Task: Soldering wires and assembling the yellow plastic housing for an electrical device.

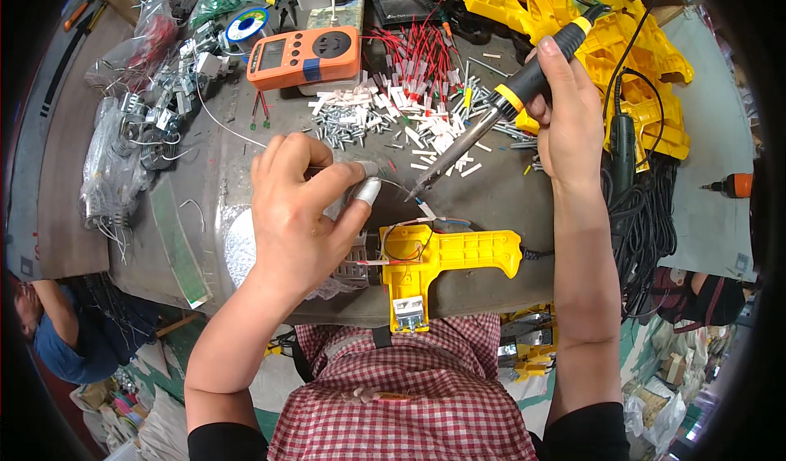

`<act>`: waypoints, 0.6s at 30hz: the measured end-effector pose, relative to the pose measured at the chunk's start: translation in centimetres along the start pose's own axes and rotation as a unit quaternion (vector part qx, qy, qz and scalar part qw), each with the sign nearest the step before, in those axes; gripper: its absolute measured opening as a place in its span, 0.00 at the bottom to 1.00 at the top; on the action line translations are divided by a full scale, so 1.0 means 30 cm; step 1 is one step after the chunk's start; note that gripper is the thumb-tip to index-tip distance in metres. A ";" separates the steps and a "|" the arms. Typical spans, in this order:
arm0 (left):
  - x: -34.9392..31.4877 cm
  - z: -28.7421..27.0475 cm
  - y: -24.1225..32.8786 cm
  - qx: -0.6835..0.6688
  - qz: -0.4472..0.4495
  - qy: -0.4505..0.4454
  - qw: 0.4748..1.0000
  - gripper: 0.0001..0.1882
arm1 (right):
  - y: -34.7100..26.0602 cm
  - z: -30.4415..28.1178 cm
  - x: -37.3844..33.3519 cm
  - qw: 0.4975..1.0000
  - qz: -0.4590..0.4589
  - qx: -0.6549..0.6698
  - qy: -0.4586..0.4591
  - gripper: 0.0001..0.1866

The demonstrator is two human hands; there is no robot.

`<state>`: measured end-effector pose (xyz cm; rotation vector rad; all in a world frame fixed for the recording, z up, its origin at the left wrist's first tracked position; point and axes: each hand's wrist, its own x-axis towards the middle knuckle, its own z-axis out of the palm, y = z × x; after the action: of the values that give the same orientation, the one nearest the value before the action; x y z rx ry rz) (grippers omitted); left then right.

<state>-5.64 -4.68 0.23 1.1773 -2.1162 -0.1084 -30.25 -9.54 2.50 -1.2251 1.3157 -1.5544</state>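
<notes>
My left hand (299,203), with white coverings on the thumb and a fingertip, pinches a thin solder wire (391,183). My right hand (569,125) is wrapped round the black and yellow handle of a soldering iron (524,84). Its tip points down-left and meets the solder's end close to a wire joint (423,209); I cannot tell whether they touch. Below lies a yellow plastic housing half (467,250) with a pistol-like handle, thin wires, a white-and-metal switch part (408,309) and a black cord at the handle's end. A metal cylindrical part, partly hidden, adjoins it.
An orange multimeter (332,47) and a solder spool (246,25) stand at the back left. Screws (340,129), white sleeves and red wires (422,56) lie mid-table. Yellow housings (655,60) and black cords (643,223) pile at right. Bagged metal parts (115,162) lie left; another person (74,330) sits beyond.
</notes>
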 end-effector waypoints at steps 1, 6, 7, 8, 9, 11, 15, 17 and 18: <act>0.000 0.001 -0.001 -0.002 0.002 0.003 1.000 0.11 | 0.000 0.004 0.001 1.000 -0.004 0.003 0.007 0.18; 0.000 0.003 0.001 -0.007 0.003 -0.005 1.000 0.11 | -0.003 -0.010 0.002 1.000 -0.001 -0.012 0.011 0.18; 0.001 0.006 0.002 -0.008 0.006 -0.005 1.000 0.11 | 0.001 -0.022 0.004 1.000 0.000 -0.017 -0.001 0.16; 0.002 0.006 0.003 -0.009 0.007 -0.007 1.000 0.11 | 0.003 -0.030 0.005 1.000 0.002 -0.022 -0.012 0.14; 0.003 0.006 0.003 -0.008 0.004 -0.006 1.000 0.11 | 0.003 -0.027 0.005 1.000 0.003 -0.023 -0.010 0.14; 0.002 0.006 0.001 -0.006 0.001 -0.006 1.000 0.11 | 0.004 -0.010 0.008 1.000 0.004 -0.008 0.001 0.14; 0.000 0.001 -0.002 -0.015 -0.004 -0.010 1.000 0.10 | -0.002 -0.016 0.007 1.000 0.007 -0.016 -0.003 0.14; -0.002 -0.005 -0.005 -0.022 -0.003 -0.019 1.000 0.10 | 0.002 -0.020 0.006 1.000 0.008 -0.014 -0.005 0.14; -0.006 -0.010 -0.014 -0.044 -0.011 -0.038 0.998 0.10 | 0.004 -0.022 0.002 1.000 0.009 -0.014 -0.007 0.14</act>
<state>-5.11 -4.71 0.19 1.1613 -2.1417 -0.2577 -30.90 -9.46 2.39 -1.2343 1.3399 -1.5171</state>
